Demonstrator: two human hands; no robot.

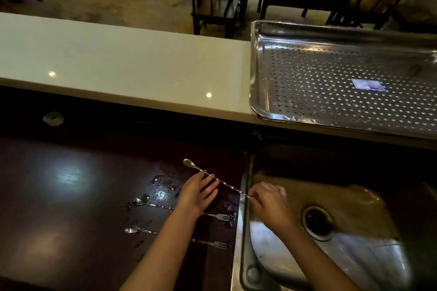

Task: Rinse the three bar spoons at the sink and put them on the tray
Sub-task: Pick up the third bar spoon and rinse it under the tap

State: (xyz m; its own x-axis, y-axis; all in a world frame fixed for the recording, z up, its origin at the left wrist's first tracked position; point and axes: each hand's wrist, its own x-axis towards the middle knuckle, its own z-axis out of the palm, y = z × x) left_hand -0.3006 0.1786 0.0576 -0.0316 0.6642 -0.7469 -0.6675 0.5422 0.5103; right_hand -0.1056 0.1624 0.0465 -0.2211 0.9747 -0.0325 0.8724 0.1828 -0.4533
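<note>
Three bar spoons with twisted stems and fork ends are in view. One bar spoon (227,183) is lifted over the dark counter, bowl end up and left; my right hand (267,203) pinches its lower end at the sink's left rim. My left hand (198,192) has its fingers spread, touching the stem from below. A second bar spoon (142,202) and a third bar spoon (134,229) lie flat on the wet counter, partly hidden by my left forearm. The perforated steel tray (256,73) sits on the raised ledge above the sink (354,255).
The dark counter (71,196) is wet with droplets around the spoons. A white ledge (118,59) runs across the back. The sink's drain (316,221) is to the right of my right hand. Chairs and a table stand beyond the ledge.
</note>
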